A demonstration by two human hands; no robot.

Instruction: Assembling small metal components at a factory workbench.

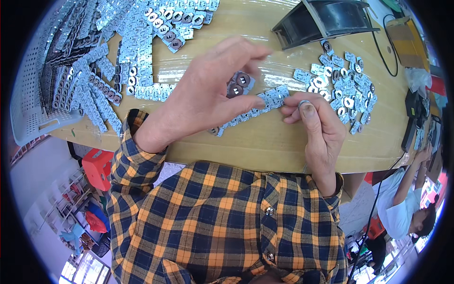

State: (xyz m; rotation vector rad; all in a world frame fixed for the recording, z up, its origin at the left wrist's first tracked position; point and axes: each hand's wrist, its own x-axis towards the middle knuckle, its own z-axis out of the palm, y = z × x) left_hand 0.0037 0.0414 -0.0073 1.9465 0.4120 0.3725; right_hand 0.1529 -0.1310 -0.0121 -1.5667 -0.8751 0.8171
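Note:
My left hand (203, 94) hovers over the wooden table (265, 142), its thumb and fingers pinching one end of a short row of small silver metal plates (265, 102). Under its fingers lie two dark square-holed pieces (239, 84). My right hand (317, 128) pinches the row's other end, a small silver piece (304, 102) at its fingertips. Right of that hand lies a loose pile of the same small plates (343, 85).
Long rows of stacked plates (137, 47) cover the table's far left beside a white perforated basket (33, 104). A black tray (326, 19) and black cables (385, 52) sit at the back right. Another person (402, 203) sits at the lower right; a red stool (97, 168) stands under the table.

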